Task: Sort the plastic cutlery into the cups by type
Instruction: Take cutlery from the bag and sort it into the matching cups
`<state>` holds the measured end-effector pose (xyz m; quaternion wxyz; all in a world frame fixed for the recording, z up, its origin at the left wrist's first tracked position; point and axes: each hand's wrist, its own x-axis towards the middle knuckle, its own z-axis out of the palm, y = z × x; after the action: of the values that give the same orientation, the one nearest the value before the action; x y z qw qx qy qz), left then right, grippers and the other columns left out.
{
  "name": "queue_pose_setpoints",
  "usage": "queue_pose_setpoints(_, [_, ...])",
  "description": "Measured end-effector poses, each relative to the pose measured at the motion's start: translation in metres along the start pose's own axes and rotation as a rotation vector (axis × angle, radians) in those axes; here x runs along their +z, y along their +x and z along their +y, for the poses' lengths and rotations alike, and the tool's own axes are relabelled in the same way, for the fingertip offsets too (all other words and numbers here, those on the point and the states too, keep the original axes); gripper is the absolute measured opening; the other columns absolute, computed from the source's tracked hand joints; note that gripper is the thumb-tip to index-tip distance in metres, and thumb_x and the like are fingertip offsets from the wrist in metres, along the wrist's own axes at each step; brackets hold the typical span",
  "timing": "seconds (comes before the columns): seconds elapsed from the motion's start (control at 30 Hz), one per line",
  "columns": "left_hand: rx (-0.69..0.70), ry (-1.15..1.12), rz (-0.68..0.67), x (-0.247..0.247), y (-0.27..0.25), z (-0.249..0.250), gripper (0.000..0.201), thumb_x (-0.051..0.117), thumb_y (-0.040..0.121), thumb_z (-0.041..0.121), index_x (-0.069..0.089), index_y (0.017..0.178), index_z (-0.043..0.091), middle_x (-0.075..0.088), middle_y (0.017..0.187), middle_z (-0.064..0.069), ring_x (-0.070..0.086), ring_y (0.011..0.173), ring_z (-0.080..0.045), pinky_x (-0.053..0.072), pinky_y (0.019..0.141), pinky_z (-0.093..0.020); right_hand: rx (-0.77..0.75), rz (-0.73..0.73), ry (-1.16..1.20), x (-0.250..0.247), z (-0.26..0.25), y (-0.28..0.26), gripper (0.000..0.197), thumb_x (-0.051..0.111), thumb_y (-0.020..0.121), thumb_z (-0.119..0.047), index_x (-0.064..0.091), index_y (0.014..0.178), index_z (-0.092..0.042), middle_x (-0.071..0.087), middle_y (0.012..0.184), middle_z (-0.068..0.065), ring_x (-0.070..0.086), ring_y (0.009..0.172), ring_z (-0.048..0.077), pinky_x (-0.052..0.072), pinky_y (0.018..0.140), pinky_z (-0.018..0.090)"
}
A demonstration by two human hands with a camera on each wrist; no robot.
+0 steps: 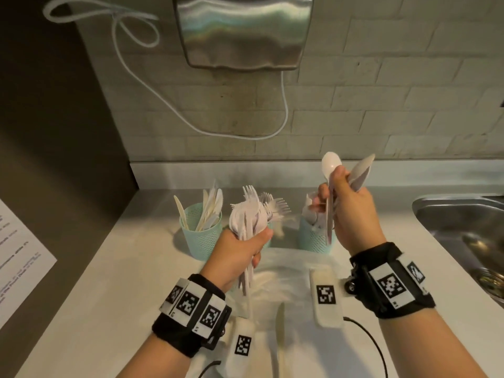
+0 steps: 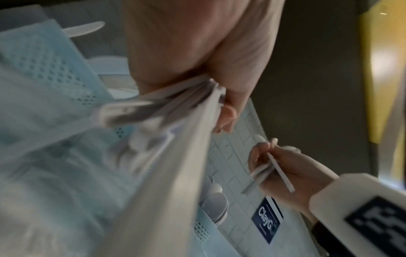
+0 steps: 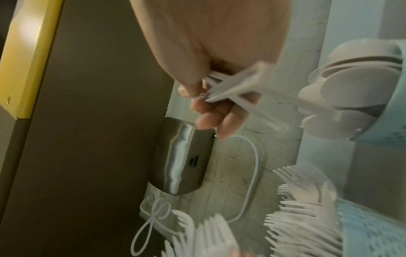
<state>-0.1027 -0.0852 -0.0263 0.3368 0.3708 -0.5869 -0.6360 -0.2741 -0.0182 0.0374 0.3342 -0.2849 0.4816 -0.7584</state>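
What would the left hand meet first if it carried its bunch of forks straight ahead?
Probably the middle cup that already holds forks, directly beyond the left hand and its fork bunch. The gap between them is hard to judge.

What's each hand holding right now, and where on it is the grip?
Left hand grips a bundle of forks around the handles, tines up. Right hand holds a spoon and knives by their handles, spoon bowl and blades up.

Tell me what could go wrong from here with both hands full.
1. The right hand holds a spoon and knives mixed; dropping them together into the spoon cup would missort.
2. The left hand grips a splayed bunch of forks; some could slip or snag on the fork cup.
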Motion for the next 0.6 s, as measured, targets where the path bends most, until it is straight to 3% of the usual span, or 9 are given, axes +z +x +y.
queue_pose_setpoints(0.07, [0.041, 0.171, -0.024, 0.003, -0.01, 0.008, 0.021, 0.071, 0.081, 0.029, 0.064, 0.083, 0.009, 0.051, 0.051, -0.001, 0.046, 0.041, -0.012, 0.044, 0.049, -0.024, 0.022, -0.036, -0.056, -0.001, 0.004, -0.005, 0.021, 0.045, 0.098, -0.031, 0.043, 0.09, -0.012, 0.04, 0.057, -0.002, 0.038, 0.041, 0.011, 0.037, 0.041, 0.026])
queue_pose_setpoints(0.13, [0.098, 0.314, -0.084, 0.005, -0.022, 0.012, 0.016, 0.071, 0.08, 0.03, 0.066, 0.076, 0.015, 0.054, 0.05, 0.004, 0.048, 0.041, -0.008, 0.045, 0.048, -0.021, 0.037, -0.06, -0.223, -0.006, 0.009, -0.009, 0.023, 0.051, 0.096, -0.029, 0.041, 0.085, -0.013, 0.035, 0.053, -0.003, 0.028, 0.039, 0.009, 0.024, 0.041, 0.025])
queue_pose_setpoints(0.23, [0.155, 0.472, -0.181, 0.009, -0.034, 0.011, 0.013, 0.072, 0.079, 0.028, 0.065, 0.073, 0.019, 0.06, 0.058, 0.008, 0.051, 0.045, -0.002, 0.045, 0.052, -0.021, 0.078, -0.066, -0.391, -0.017, 0.018, -0.013, 0.025, 0.065, 0.087, -0.025, 0.05, 0.092, -0.006, 0.029, 0.053, -0.001, 0.025, 0.038, 0.009, 0.022, 0.039, 0.024])
queue_pose_setpoints(0.3, [0.157, 0.66, -0.245, 0.013, -0.036, 0.001, 0.01, 0.07, 0.078, 0.031, 0.063, 0.076, 0.024, 0.065, 0.069, 0.009, 0.058, 0.058, 0.001, 0.047, 0.06, -0.02, 0.088, -0.018, -0.43, -0.021, 0.023, -0.013, 0.034, 0.067, 0.086, -0.02, 0.053, 0.102, 0.007, 0.028, 0.055, 0.001, 0.026, 0.037, 0.008, 0.024, 0.036, 0.022])
queue_pose_setpoints(0.4, [0.134, 0.915, -0.344, 0.02, -0.032, -0.024, 0.029, 0.062, 0.072, 0.038, 0.067, 0.095, 0.022, 0.071, 0.095, 0.004, 0.065, 0.09, -0.012, 0.053, 0.082, -0.032, 0.094, 0.006, -0.449, -0.023, 0.026, -0.017, 0.035, 0.064, 0.088, -0.016, 0.053, 0.104, 0.013, 0.029, 0.055, 0.001, 0.027, 0.036, 0.006, 0.026, 0.035, 0.019])
queue_pose_setpoints(0.6, [-0.033, 1.258, -0.335, 0.031, -0.035, -0.047, 0.043, 0.068, 0.077, 0.044, 0.062, 0.102, 0.009, 0.068, 0.105, -0.009, 0.063, 0.099, -0.027, 0.045, 0.076, -0.028, 0.074, 0.029, -0.449, -0.031, 0.024, -0.024, 0.014, 0.064, 0.087, -0.018, 0.064, 0.093, -0.005, 0.034, 0.047, -0.007, 0.028, 0.036, 0.005, 0.027, 0.036, 0.018])
